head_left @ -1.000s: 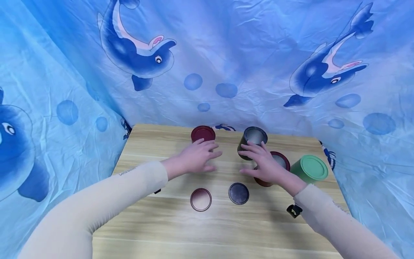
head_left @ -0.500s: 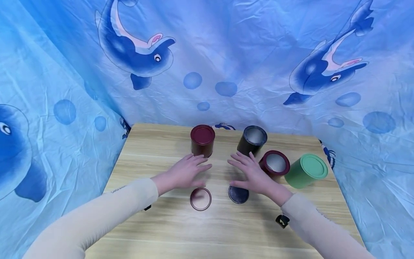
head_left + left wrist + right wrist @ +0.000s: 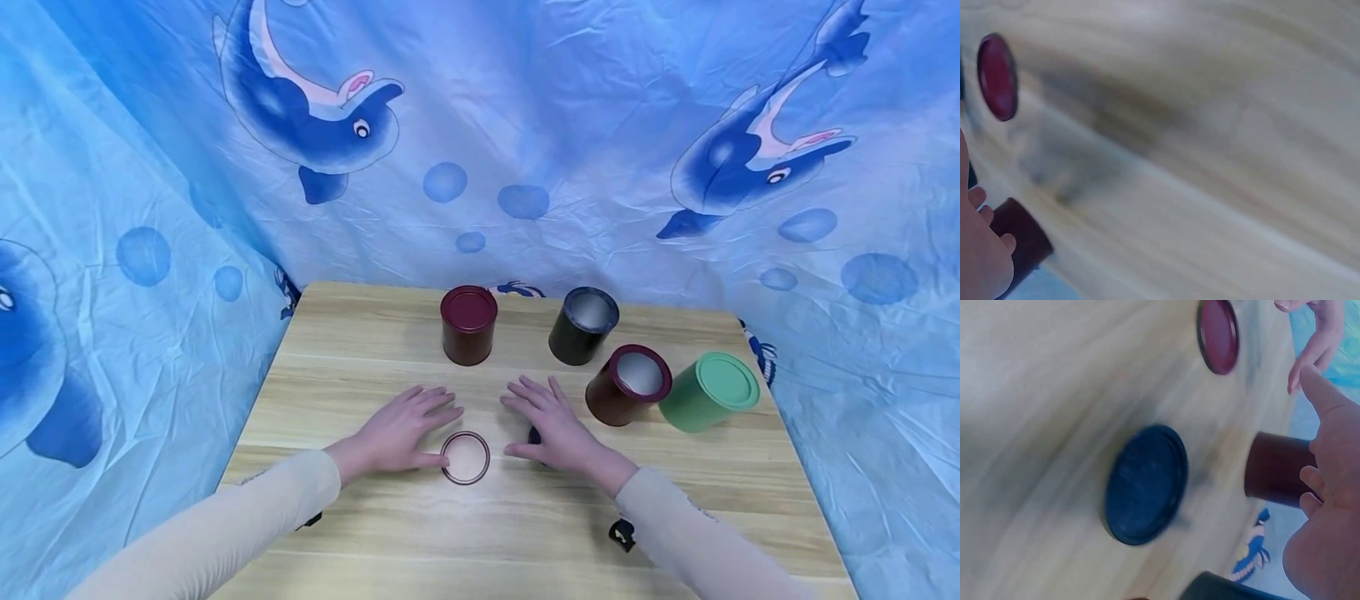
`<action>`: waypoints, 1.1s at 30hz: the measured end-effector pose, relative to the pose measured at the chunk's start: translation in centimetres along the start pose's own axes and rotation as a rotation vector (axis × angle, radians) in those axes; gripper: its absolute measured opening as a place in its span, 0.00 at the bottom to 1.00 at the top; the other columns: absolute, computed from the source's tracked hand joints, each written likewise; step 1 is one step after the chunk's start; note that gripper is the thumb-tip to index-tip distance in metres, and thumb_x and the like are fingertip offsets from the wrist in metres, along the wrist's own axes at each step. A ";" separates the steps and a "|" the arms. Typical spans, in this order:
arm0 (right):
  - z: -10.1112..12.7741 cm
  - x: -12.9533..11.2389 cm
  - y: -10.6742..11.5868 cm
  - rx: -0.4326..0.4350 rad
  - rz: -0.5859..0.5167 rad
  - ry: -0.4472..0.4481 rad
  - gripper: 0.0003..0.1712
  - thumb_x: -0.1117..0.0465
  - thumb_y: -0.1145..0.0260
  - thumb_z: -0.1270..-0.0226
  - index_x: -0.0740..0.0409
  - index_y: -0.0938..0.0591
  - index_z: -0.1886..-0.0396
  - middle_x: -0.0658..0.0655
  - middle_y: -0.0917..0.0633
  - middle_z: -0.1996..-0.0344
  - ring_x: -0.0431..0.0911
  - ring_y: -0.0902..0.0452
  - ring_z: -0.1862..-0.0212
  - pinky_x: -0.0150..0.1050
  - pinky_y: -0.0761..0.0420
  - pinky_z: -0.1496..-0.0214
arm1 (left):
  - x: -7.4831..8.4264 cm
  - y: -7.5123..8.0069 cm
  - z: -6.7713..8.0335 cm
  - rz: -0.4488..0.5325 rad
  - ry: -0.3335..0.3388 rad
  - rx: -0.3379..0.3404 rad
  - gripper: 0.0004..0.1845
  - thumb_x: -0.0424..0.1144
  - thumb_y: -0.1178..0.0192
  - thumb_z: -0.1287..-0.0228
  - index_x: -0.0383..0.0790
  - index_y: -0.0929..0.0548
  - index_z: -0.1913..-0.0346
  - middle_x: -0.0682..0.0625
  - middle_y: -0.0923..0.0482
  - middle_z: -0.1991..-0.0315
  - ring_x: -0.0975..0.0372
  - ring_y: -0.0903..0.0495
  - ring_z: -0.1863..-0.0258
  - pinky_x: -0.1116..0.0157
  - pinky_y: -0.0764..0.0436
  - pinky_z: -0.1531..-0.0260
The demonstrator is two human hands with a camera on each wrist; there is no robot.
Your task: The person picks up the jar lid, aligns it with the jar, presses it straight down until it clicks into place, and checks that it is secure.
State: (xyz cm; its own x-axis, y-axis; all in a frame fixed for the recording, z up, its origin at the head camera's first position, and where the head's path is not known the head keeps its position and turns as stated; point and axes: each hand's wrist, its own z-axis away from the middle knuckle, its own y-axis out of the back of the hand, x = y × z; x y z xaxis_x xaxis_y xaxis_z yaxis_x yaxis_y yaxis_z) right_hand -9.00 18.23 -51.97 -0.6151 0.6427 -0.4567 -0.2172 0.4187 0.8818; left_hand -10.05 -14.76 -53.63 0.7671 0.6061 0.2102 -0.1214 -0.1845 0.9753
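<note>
The left hand, spread and empty, is near the red lid on the desk; the right hand, likewise spread, is above the black lid. Pinching either lid by its rim would probably give the surest hold.

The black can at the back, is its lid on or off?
Off. The black can stands open, with its silvery inside showing from above, and a dark lid lies separately on the table.
</note>
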 end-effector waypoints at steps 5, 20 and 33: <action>0.1 -0.3 -1.6 -0.015 -0.005 -0.007 0.46 0.45 0.17 0.39 0.59 0.22 0.25 0.65 0.28 0.22 0.63 0.42 0.17 0.75 0.55 0.19 | -0.4 -1.5 1.4 0.003 -0.010 0.041 0.49 0.68 0.25 0.43 0.44 0.23 0.23 0.39 0.27 0.25 0.43 0.32 0.22 0.36 0.34 0.25; 0.4 -0.5 -5.0 -0.026 0.059 0.020 0.47 0.41 0.18 0.41 0.58 0.21 0.26 0.65 0.27 0.23 0.65 0.39 0.19 0.77 0.47 0.22 | -0.7 -3.3 3.3 -0.045 0.058 0.038 0.55 0.76 0.30 0.45 0.46 0.26 0.21 0.41 0.31 0.21 0.46 0.35 0.20 0.39 0.37 0.22; 1.1 0.0 -6.9 -0.025 0.085 0.027 0.58 0.34 0.18 0.45 0.57 0.26 0.20 0.66 0.32 0.20 0.66 0.42 0.18 0.77 0.48 0.22 | -0.2 -4.3 3.7 -0.038 0.069 0.059 0.54 0.76 0.30 0.45 0.46 0.25 0.21 0.41 0.32 0.20 0.46 0.37 0.19 0.38 0.37 0.23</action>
State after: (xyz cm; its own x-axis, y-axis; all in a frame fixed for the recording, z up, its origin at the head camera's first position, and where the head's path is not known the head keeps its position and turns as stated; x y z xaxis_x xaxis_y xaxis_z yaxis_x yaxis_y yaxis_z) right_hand -6.69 16.07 -58.19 -0.6521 0.6575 -0.3774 -0.1822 0.3473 0.9199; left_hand -7.40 -16.93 -58.14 0.7247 0.6654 0.1788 -0.0540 -0.2039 0.9775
